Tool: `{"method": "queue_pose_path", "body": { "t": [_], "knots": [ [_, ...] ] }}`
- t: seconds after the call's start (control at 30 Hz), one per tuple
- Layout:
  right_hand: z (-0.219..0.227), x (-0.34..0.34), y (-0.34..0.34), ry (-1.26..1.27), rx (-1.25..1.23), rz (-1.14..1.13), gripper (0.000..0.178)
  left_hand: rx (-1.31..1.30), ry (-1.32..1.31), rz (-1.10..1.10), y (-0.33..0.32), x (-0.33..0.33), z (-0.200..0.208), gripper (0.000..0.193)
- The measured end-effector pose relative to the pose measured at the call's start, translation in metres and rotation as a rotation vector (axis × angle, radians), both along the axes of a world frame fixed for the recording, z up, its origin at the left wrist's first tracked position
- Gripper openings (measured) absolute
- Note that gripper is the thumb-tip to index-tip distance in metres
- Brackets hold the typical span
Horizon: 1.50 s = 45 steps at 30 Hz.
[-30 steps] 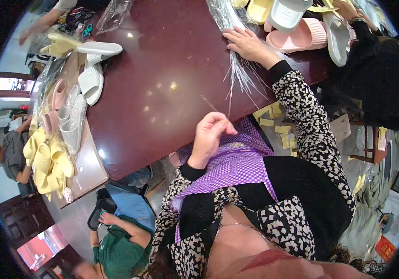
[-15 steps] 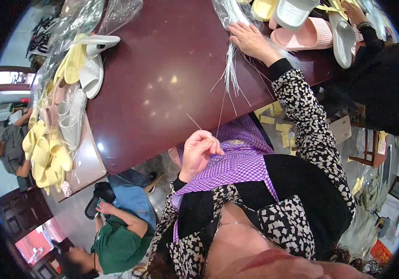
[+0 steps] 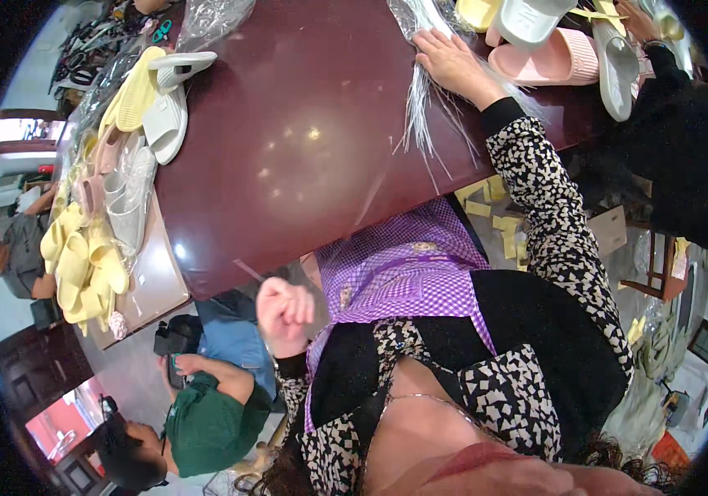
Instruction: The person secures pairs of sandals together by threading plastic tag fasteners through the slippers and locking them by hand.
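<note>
My left hand [image 3: 285, 316] is beside the table's near edge, smeared by motion, its fingers curled in a pinch. A thin pale strand [image 3: 247, 269] shows as a blur by those fingers, and its ends cannot be made out. Farther up on the right, my right hand [image 3: 456, 70] lies flat, fingers stretched out, over a bundle of thin white strands [image 3: 427, 124]. The loose ends fan out toward me across the dark red table [image 3: 288, 99]. Clear plastic wrap [image 3: 403, 18] surrounds the far part of the bundle.
Pink [image 3: 546, 59], white and yellow slippers are piled right of my right hand, where another person's hand [image 3: 636, 21] reaches in. More slippers [image 3: 85, 256] lie along the left side. A person in green [image 3: 213, 422] sits at lower left.
My left hand has moved left and toward me, away from the bundle, with the thin strand. The right hand has stayed on the bundle. The seated person in green has shifted a little.
</note>
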State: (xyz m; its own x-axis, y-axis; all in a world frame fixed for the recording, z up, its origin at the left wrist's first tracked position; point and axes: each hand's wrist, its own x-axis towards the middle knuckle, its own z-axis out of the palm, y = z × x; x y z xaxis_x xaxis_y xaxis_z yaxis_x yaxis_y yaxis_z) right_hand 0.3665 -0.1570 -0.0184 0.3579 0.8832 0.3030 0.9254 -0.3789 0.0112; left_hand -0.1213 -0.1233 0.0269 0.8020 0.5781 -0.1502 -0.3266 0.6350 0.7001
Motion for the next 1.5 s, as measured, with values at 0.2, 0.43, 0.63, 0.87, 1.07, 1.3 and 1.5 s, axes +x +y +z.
{"method": "queue_pose_path", "body": {
  "t": [0.2,0.43,0.63,0.87,1.07,1.3,1.5],
  "knots": [
    [0.003,-0.004,0.003,0.031,0.041,0.032,0.044,0.112,-0.289,0.157,0.022,-0.025,0.015,0.008],
    [0.013,-0.007,-0.003,0.071,-0.013,0.038,0.042,0.175,-0.305,0.138,0.021,-0.014,0.021,0.009],
    [0.033,-0.008,-0.017,0.024,-0.087,0.007,0.04,0.204,-0.329,0.137,0.022,-0.012,0.024,0.01],
    [0.115,-0.087,-0.029,0.589,0.199,0.305,0.029,0.251,-0.266,0.165,0.022,0.012,0.034,0.01],
    [0.127,-0.195,-0.03,0.965,0.095,0.884,0.029,0.328,-0.111,0.181,0.016,0.057,0.054,0.008],
    [0.087,-0.235,-0.029,1.584,-0.074,0.711,0.017,0.376,-0.018,0.235,0.02,0.07,0.049,0.007],
    [0.081,-0.23,-0.036,1.713,-0.064,0.513,0.013,0.305,-0.014,0.322,0.021,0.064,0.04,0.008]
  ]
}}
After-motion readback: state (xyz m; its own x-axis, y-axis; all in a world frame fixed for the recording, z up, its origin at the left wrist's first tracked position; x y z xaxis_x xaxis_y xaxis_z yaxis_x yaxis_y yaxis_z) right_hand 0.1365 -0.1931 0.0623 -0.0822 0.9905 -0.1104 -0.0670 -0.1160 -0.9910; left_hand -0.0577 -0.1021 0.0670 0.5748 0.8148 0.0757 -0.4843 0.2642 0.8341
